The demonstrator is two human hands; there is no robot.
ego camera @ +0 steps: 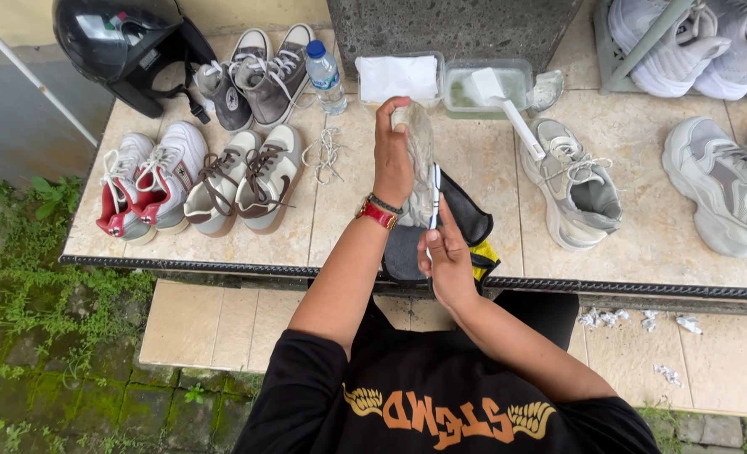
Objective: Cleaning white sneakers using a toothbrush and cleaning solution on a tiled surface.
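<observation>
- Beige tiled ledge (474, 168) is carrying everything, with mossy paving lying below its left edge and a lower tiled step running along its front edge.
- At the far left corner a black helmet (117, 38) is sitting; beside it a grey lace-up pair (260, 71) is resting against the back edge.
- Nearer the front left edge, a red-and-white pair (146, 181) and a cream pair with brown laces (243, 176) are standing side by side, making six shoes on this side.
- One clear water bottle (325, 77) with a blue cap and a pale label is standing upright, with a loose white lace (327, 155) lying in front of it.
- Two shallow rectangular tubs are sitting at the back edge: one (399, 77) holding a white cloth, the other (491, 88) holding greenish liquid and a white brush.
- The left hand (393, 160), wearing a red watch, is gripping the top of a pale insole (420, 164), holding it upright above the front edge.
- The right hand (447, 261) is pinching the insole's lower end over a black shoe (466, 223).
- One grey trainer (575, 185) is lying right of the hands; four more pale ones are sitting toward the right edge and corner.
- White paper scraps (643, 324) are lying on the lower step.
</observation>
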